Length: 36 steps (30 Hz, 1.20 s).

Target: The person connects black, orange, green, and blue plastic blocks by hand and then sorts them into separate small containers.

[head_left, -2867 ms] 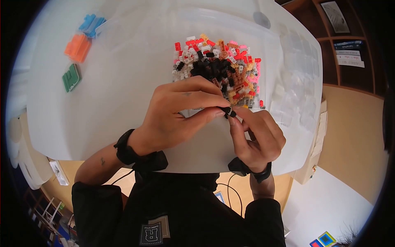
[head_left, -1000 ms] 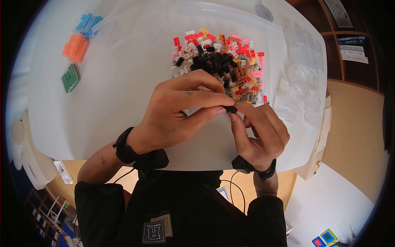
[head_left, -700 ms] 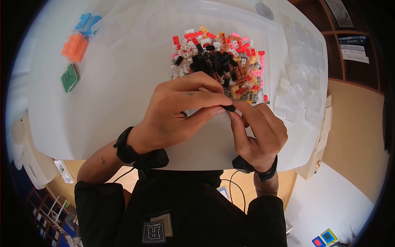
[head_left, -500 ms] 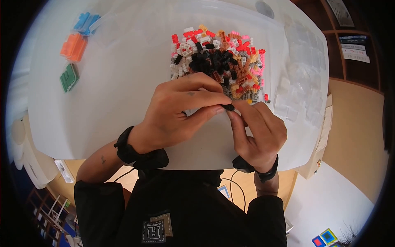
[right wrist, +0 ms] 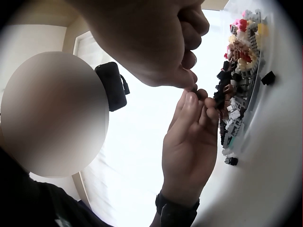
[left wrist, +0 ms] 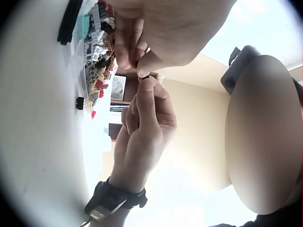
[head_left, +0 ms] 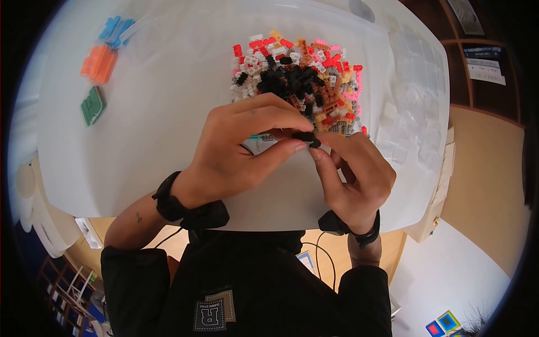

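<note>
Small black toy building bricks (head_left: 304, 136) sit between the fingertips of both hands in the head view. My left hand (head_left: 238, 143) pinches them from the left between thumb and index finger. From the other side, thumb and index finger of my right hand (head_left: 359, 174) grip the same small cluster. Fingertips hide most of the bricks in both wrist views. Just beyond the hands lies a heap of mixed bricks (head_left: 331, 76), red, white, pink, brown, tan, grey, with black ones (head_left: 286, 81) piled in the middle.
The heap lies in a clear plastic tray (head_left: 314, 8) on a white table (head_left: 135, 168). Blue (head_left: 116, 31), orange (head_left: 99, 64) and green (head_left: 92, 105) pieces stand at the left. Clear containers (head_left: 412, 112) line the right. A loose black brick (right wrist: 268, 78) lies outside the tray.
The left index finger has lifted away from the thumb, exposing more of the black bricks. Both hands stay together in front of the heap; the bricks have turned slightly between the fingertips.
</note>
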{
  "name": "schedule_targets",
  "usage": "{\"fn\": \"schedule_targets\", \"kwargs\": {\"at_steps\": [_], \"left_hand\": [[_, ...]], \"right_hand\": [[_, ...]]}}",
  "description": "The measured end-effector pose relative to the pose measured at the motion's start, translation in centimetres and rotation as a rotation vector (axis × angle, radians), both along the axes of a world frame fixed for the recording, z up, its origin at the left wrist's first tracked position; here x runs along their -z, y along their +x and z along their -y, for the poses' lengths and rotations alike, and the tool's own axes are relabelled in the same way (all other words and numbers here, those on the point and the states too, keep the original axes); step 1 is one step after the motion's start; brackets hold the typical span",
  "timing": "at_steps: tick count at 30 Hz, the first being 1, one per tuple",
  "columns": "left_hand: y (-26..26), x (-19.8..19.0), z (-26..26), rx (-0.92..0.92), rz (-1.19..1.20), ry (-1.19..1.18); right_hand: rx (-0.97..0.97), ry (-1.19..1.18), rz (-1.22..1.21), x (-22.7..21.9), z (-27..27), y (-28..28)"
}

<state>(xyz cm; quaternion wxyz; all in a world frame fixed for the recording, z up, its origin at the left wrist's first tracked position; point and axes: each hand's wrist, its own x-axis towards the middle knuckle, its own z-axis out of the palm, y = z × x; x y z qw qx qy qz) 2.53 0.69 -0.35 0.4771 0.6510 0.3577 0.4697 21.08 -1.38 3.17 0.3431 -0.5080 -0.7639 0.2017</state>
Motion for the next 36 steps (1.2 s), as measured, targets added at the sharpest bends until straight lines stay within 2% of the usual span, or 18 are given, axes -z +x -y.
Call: {"fn": "schedule_targets", "kwargs": {"at_steps": [6,9,11,14,18,20,27,32,36], "left_hand": [[-0.3,-0.1,-0.1,-0.001,-0.024,0.013],[-0.3,-0.1,-0.1,0.007,0.075,-0.078],[-0.3,-0.2,0.2,0.054,0.180,-0.262],[-0.4,-0.4,0.3,0.095,0.180,-0.277],[-0.5,-1.0,0.2,0.123,0.183,-0.392],[-0.6,-1.1,0.1,0.171,0.276,-0.561],[-0.4,-0.9,0.3,0.157,0.273,-0.493],[-0.4,-1.6,0.3,0.165,0.386,-0.674],[-0.4,-1.6,0.4,0.175,0.399,-0.645]], "right_hand": [[0.003,-0.017,-0.046,0.1,-0.2,-0.2],[0.005,-0.062,-0.066,0.0,-0.1,-0.2],[0.011,-0.096,-0.081,-0.1,-0.2,-0.1],[0.017,-0.076,-0.106,-0.2,-0.2,-0.2],[-0.008,0.034,-0.058,0.5,-0.3,-0.1],[-0.038,0.096,-0.050,0.7,-0.3,0.0],[-0.056,0.228,-0.066,0.7,-0.3,-0.5],[-0.075,0.230,-0.147,1.0,-0.2,-0.5],[-0.080,0.263,-0.187,1.0,-0.2,-0.7]]}}
